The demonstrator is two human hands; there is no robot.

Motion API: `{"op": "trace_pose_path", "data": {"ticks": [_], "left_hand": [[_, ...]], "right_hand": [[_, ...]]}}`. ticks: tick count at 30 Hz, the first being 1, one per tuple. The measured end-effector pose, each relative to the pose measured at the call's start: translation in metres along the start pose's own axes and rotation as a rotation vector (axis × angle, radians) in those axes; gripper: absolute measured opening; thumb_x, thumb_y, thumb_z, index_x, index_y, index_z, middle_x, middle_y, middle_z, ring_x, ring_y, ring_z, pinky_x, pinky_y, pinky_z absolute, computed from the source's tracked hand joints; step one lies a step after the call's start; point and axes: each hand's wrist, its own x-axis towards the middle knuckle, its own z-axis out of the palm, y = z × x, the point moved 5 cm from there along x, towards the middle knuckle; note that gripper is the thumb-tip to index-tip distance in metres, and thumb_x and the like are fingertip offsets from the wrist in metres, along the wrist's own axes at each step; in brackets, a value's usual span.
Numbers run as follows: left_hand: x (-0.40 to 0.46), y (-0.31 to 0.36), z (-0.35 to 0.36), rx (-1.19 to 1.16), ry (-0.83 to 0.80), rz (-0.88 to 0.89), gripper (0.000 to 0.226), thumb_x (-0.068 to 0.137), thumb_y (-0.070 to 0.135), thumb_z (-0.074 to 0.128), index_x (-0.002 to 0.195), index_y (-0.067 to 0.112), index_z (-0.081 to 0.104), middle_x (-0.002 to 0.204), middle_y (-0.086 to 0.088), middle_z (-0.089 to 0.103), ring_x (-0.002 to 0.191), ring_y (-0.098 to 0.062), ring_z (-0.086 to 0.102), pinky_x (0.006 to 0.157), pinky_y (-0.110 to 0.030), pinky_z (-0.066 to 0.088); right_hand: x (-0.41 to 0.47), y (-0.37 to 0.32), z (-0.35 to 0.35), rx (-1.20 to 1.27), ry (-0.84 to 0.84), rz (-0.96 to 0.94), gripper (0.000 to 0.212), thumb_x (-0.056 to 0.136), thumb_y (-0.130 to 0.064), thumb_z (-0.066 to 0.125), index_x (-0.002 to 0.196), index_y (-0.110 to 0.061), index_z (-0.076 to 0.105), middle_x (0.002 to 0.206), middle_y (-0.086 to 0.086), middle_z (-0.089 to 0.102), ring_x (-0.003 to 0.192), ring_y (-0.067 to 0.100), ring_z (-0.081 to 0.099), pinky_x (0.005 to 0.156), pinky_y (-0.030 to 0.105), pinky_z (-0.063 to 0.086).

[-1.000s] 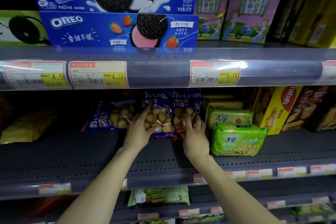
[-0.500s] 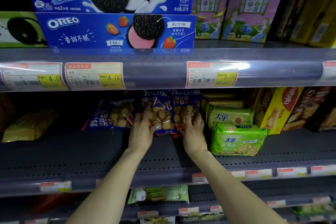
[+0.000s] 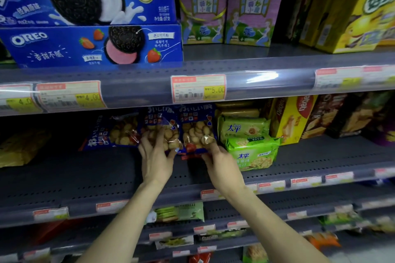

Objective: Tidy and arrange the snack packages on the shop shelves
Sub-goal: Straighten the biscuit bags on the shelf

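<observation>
— Both hands have crept up the biscuit bags since a second ago?
— Yes. On the middle shelf point(image 3: 64, 179), the left hand point(image 3: 155, 159) grips the middle bag point(image 3: 164, 132); the right hand point(image 3: 221, 165) pinches the right bag point(image 3: 197, 132), beside the green cracker packs point(image 3: 252, 151).
</observation>
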Motion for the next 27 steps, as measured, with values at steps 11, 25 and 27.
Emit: {"op": "trace_pose_path", "data": {"ticks": [11,25,27], "left_hand": [[-0.030,0.046,0.026,-0.294,-0.121,0.117,0.033,0.089,0.024,0.061,0.121,0.028,0.057,0.126,0.001,0.050,0.120,-0.016,0.045,0.099,-0.035,0.041],[-0.040,0.098,0.073,-0.297,-0.475,0.114,0.070,0.068,0.039,0.080,0.132,0.023,0.053,0.124,0.008,0.063,0.107,-0.011,0.059,0.094,-0.031,0.048],[-0.035,0.099,0.076,-0.292,-0.462,0.100,0.066,0.072,0.036,0.078,0.131,0.022,0.053,0.123,0.006,0.064,0.107,-0.014,0.059,0.092,-0.031,0.048]], "right_hand": [[-0.021,0.008,-0.019,0.222,-0.381,-0.056,0.017,0.086,-0.023,0.064,0.099,-0.012,0.065,0.085,0.003,0.068,0.075,0.017,0.061,0.064,0.022,0.044],[-0.006,0.129,-0.089,0.097,-0.042,0.383,0.084,0.066,-0.048,0.080,0.119,0.003,0.040,0.114,0.018,0.056,0.104,0.036,0.055,0.075,0.035,0.044],[-0.002,0.130,-0.081,0.126,-0.001,0.369,0.086,0.065,-0.048,0.080,0.120,0.004,0.038,0.118,0.021,0.055,0.107,0.038,0.054,0.079,0.039,0.046]]}}
